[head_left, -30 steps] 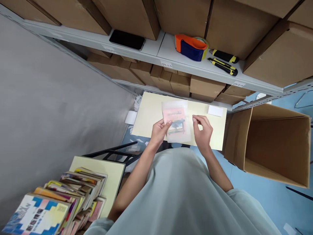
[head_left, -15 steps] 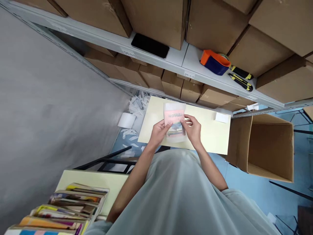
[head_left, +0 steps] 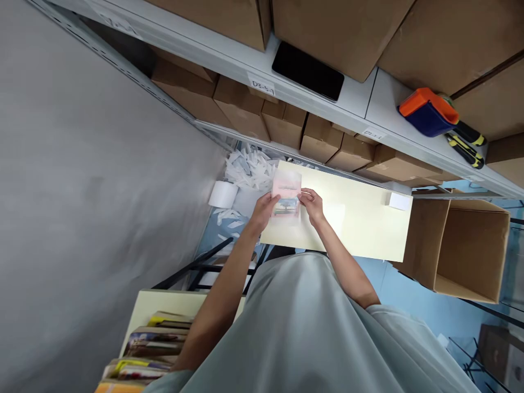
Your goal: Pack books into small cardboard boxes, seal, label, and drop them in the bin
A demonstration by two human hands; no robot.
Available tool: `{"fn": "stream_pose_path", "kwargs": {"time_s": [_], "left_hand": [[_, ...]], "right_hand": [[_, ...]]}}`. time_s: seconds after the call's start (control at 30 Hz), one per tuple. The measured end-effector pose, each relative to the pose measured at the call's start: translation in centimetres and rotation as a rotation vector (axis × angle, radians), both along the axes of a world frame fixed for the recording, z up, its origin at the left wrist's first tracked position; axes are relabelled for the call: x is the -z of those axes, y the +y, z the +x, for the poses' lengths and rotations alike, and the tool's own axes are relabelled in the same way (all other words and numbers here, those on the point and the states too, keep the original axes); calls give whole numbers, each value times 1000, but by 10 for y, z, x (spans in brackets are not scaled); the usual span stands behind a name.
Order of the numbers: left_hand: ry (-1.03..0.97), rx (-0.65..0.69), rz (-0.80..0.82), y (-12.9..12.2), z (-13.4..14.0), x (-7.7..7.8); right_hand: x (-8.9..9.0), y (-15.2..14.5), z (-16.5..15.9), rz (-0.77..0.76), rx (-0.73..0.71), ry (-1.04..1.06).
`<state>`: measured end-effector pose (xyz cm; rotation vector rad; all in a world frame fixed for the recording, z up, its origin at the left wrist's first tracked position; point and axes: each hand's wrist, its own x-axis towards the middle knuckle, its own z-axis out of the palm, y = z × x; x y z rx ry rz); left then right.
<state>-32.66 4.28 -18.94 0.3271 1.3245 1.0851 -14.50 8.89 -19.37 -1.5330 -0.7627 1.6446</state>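
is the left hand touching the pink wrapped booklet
Touching. The head view shows the left hand gripping the pink wrapped booklet, thumb lapping over its left edge.

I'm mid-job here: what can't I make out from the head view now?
Head view:
Pink-printed item: lettering too small and blurred; back hidden by its front.
Books: cut off by bottom edge, partly behind left arm.
Upper cardboard boxes: cut off by top edge.
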Motion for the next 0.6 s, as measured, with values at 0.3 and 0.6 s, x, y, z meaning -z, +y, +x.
{"fn": "stream_pose_path", "kwargs": {"time_s": [0.3,0.6], "left_hand": [[-87,-51,-102,52,-27,65],[283,53,-73,74,-26,106]], "right_hand": [[54,42,-26,-125,83,48],[83,58,-24,-81,82,-155]]}}
